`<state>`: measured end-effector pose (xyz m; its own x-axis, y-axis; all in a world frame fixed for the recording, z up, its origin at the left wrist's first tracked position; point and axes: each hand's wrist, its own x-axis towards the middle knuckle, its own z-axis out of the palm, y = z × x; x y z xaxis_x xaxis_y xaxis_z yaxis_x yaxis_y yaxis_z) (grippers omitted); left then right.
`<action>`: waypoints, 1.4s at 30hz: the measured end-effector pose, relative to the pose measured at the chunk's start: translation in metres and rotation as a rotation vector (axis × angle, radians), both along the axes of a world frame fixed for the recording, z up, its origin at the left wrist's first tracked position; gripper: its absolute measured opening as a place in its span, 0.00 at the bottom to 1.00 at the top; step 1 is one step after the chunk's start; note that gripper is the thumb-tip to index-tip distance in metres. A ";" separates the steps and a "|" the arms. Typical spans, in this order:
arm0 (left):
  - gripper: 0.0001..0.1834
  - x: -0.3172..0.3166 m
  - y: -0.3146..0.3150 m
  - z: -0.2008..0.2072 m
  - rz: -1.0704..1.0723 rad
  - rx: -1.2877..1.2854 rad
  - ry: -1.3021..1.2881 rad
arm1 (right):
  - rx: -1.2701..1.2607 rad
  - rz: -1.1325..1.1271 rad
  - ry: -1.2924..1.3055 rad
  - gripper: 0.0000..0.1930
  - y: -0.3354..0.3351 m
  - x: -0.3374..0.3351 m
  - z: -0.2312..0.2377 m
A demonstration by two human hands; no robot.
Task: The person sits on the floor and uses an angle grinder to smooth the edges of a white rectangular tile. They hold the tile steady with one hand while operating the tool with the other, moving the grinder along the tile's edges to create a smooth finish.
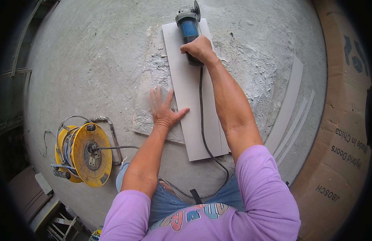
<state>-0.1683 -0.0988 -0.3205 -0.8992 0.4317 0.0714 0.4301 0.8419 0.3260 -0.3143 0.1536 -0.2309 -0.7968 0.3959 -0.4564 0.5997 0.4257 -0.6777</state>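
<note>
My right hand point(199, 49) is wrapped round the body of a blue and dark angle grinder point(189, 29). Its disc point(197, 11) stands edge-on at the far end, by the top rim of the picture. Under the grinder lies a long pale board point(186, 100), with a thin line running along its right side. My left hand point(164, 107) is spread open at the board's left edge, its thumb over the board and its fingers slightly blurred. The grinder's black cord point(201, 104) runs down across the board toward my lap.
A yellow cable reel point(98, 160) with a plugged-in cord stands on the concrete floor at left. Beneath the board is a rough, dust-covered slab point(147, 116). Narrow pale offcut strips point(288, 100) lie at right, beside a large cardboard sheet point(335, 132). Wooden pieces point(27, 188) sit at lower left.
</note>
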 end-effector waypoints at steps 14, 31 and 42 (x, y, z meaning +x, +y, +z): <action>0.54 0.000 0.001 0.002 0.013 0.002 -0.025 | 0.002 0.005 0.017 0.23 -0.001 0.006 -0.004; 0.55 0.000 0.001 0.004 0.006 -0.018 -0.036 | 0.007 0.009 0.001 0.22 -0.002 0.006 -0.001; 0.55 -0.001 0.001 0.001 -0.003 -0.008 -0.009 | -0.004 0.002 0.006 0.22 -0.001 0.009 -0.010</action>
<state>-0.1690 -0.0979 -0.3196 -0.8986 0.4347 0.0602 0.4295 0.8432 0.3234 -0.3051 0.1521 -0.2407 -0.8005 0.3926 -0.4528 0.5945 0.4243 -0.6830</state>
